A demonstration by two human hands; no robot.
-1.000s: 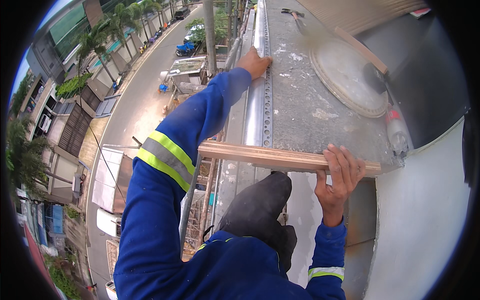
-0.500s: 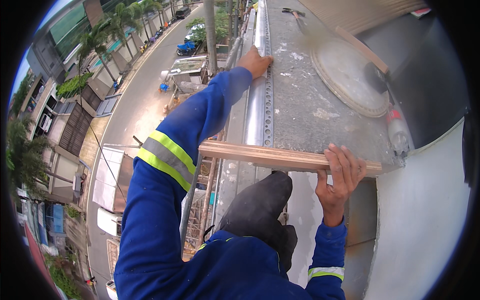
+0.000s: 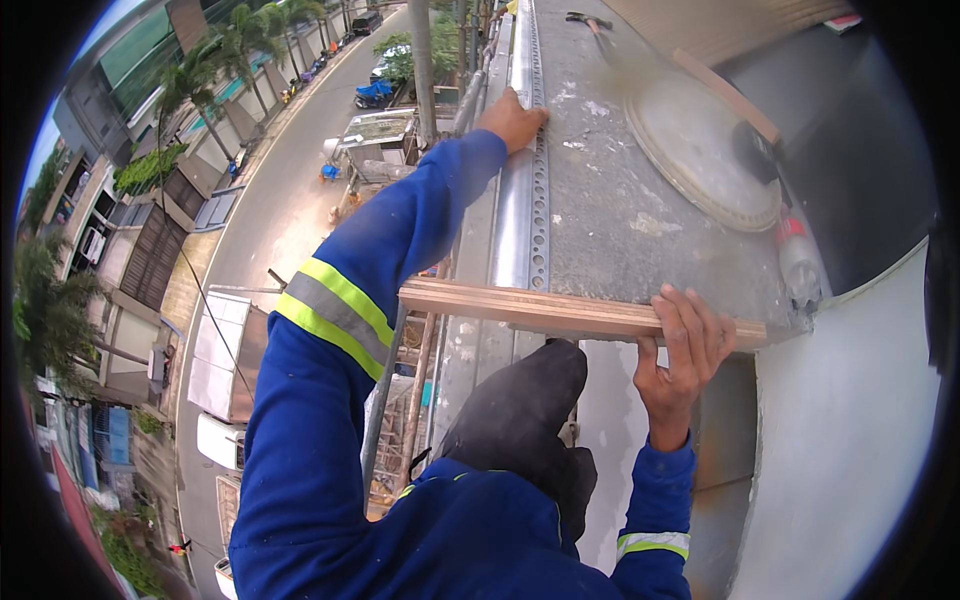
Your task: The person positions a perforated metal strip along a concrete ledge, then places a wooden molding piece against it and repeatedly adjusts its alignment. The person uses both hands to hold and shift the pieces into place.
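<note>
My left hand [image 3: 515, 122] reaches far forward, its fingers closed on a shiny metal strip [image 3: 513, 240]. That strip, with a perforated flange [image 3: 540, 215], runs along the left edge of a rough grey concrete ledge [image 3: 610, 240]. Nearer to me, my right hand [image 3: 685, 345] grips the right part of a layered plywood strip [image 3: 530, 306], fingers over the top and thumb at its near side. The plywood lies crosswise along the near end of the ledge, and its left end sticks out past the metal strip beside my left sleeve.
On the ledge are a hammer [image 3: 592, 30], a round pale lid [image 3: 690, 150], a wooden stick [image 3: 725, 95] and a plastic bottle [image 3: 798, 262]. A white wall [image 3: 850, 420] curves along the right. Scaffold poles [image 3: 420, 70] and a drop to the street [image 3: 290, 170] are on the left.
Both hands keep their hold, with no clear movement of the metal strip or plywood. The whole view has shifted very slightly.
</note>
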